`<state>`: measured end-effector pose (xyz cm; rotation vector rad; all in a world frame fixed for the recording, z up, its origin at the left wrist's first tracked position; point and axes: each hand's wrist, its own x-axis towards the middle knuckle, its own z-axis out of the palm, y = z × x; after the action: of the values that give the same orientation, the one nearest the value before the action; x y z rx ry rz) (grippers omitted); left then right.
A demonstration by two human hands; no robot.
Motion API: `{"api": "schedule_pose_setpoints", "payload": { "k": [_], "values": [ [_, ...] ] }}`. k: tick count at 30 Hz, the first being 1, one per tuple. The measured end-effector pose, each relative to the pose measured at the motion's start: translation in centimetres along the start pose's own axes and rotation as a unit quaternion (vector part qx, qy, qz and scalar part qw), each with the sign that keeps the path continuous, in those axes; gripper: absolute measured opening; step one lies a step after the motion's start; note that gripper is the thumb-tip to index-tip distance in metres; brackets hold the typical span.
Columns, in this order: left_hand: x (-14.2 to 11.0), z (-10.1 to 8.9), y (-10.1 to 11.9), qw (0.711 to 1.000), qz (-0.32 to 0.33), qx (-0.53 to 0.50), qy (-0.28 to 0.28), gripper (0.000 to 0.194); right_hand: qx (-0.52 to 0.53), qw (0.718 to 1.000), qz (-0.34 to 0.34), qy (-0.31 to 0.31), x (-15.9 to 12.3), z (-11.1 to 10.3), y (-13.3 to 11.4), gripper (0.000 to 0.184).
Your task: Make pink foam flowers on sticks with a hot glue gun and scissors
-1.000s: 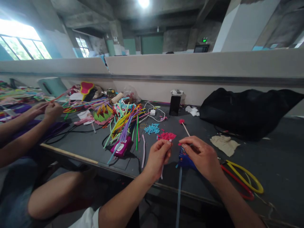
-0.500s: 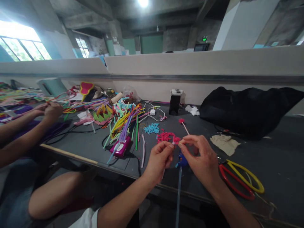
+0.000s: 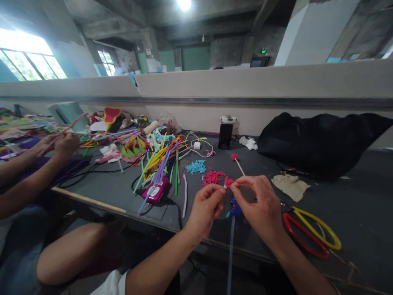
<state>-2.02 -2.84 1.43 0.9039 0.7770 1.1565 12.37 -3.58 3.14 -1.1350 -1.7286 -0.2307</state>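
Just past the blue glue gun (image 3: pixel 236 208), the left hand (image 3: pixel 206 208) pinches the pink fuzzy flower (image 3: pixel 228 181) by its pale stem (image 3: pixel 225 187); the right hand (image 3: pixel 259 200) has fingertips narrowed at its edge, gripping or not, I can't tell. I'd steady the stem, press lightly. Its long axis slants, bloom pointing away and rightward.

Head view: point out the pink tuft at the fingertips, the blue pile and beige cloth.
Pink tuft (image 3: pixel 228 181): head view, on its upper part.
Blue pile (image 3: pixel 196 166): head view, on its middle.
Beige cloth (image 3: pixel 291 187): head view, on its middle.
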Motion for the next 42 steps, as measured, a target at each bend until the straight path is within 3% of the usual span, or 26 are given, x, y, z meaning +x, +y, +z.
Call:
{"api": "schedule_pose_setpoints", "payload": {
  "k": [26,31,37,42],
  "values": [
    [-0.2,0.1,0.1,1.000,-0.002,0.005,0.013,0.023,-0.012,1.000,0.007,-0.006,0.0,-0.1,-0.2,0.008],
    [-0.2,0.1,0.2,1.000,-0.004,0.008,0.014,0.024,-0.029,1.000,-0.007,-0.002,0.0,-0.2,-0.3,0.007],
    [-0.2,0.2,0.4,1.000,-0.012,-0.004,0.021,0.025,-0.044,0.998,-0.032,0.010,0.1,-0.8,-0.1,0.025],
    [-0.2,0.1,0.4,1.000,-0.014,-0.011,0.023,0.025,-0.053,0.997,-0.054,-0.009,0.2,-1.0,0.0,0.019]
  ]
}}
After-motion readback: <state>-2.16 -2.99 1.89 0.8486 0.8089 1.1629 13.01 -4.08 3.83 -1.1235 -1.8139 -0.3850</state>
